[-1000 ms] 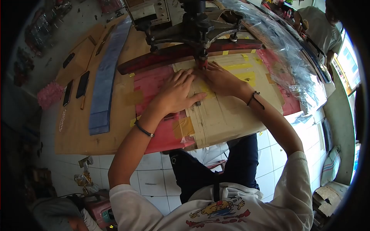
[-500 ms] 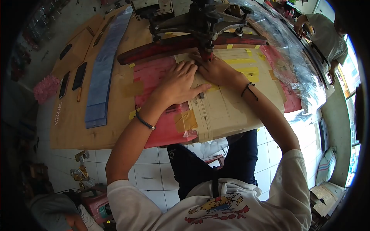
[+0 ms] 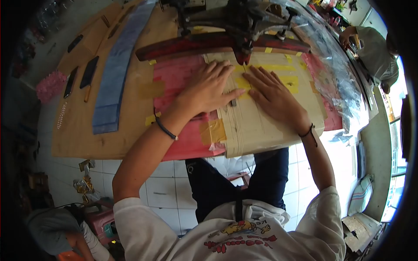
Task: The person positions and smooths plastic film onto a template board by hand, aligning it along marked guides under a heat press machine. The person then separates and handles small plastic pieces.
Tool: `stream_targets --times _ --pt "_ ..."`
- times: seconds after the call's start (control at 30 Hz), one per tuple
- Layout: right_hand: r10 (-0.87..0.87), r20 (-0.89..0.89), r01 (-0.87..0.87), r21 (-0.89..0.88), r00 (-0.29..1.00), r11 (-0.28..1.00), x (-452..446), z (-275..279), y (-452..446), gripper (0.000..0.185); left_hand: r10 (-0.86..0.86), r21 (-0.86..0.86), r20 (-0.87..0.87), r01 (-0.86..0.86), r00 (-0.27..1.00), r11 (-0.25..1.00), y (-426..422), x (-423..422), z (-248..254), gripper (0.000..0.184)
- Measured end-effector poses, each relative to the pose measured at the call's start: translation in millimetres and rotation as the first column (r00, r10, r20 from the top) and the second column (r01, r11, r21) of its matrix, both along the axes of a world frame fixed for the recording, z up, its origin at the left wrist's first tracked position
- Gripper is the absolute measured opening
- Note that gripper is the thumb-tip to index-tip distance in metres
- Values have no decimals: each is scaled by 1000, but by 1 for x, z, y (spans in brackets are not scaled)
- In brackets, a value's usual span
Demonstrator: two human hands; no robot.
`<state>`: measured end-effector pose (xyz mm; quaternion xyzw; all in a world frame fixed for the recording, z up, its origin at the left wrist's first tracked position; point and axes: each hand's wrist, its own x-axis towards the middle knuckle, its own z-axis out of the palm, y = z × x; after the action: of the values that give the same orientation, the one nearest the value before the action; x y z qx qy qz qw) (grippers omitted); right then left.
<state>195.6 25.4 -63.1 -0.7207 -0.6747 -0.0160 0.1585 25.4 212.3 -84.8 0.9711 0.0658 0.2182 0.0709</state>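
Observation:
My left hand lies palm down where the red sheet meets the beige taped sheet, its thumb stretched to the right and nothing held. On the beige sheet, beside strips of yellow tape, my right hand rests flat with its fingers spread. Between and just beyond my fingertips is the red pointed tip of a dark metal clamp frame. A curved red bar runs under that frame across the sheets. A small dark piece sits below my left thumb.
A blue fabric strip, phones and a wooden-handled tool lie on the board at left. Clear plastic covers the right side. One person is at upper right, another at lower left.
My right hand has moved right and toward me, away from the red tip, and flattened with fingers spread. My left hand stays on the sheets. The whole view has shifted slightly.

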Motion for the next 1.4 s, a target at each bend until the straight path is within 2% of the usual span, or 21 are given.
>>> stream_targets --times 0.33,0.43,0.57,0.8,1.07,1.27,1.4 --pt "3 18 -3 41 1000 999 11 -12 13 53 69 -31 -27 -70 997 997 5 4 -2 69" --pt "14 24 -16 52 1000 999 13 -11 12 53 102 23 -26 -102 994 995 10 9 -4 68" --pt "9 33 -12 80 999 997 13 -13 12 55 147 -55 -103 -153 984 987 10 10 0 66" --pt "13 23 -15 89 1000 996 15 -15 15 59 170 -21 -139 -175 976 984 26 19 -12 72" --pt "-25 0 24 97 1000 995 16 -18 18 63 196 -27 -191 -205 962 978 21 19 -2 78" --pt "-49 28 50 -23 998 998 20 -12 29 70 191 -31 -182 -200 964 979 21 19 0 78" --pt "-124 13 124 -24 992 992 27 -15 48 75 171 -72 -177 -186 969 980 20 19 3 77"
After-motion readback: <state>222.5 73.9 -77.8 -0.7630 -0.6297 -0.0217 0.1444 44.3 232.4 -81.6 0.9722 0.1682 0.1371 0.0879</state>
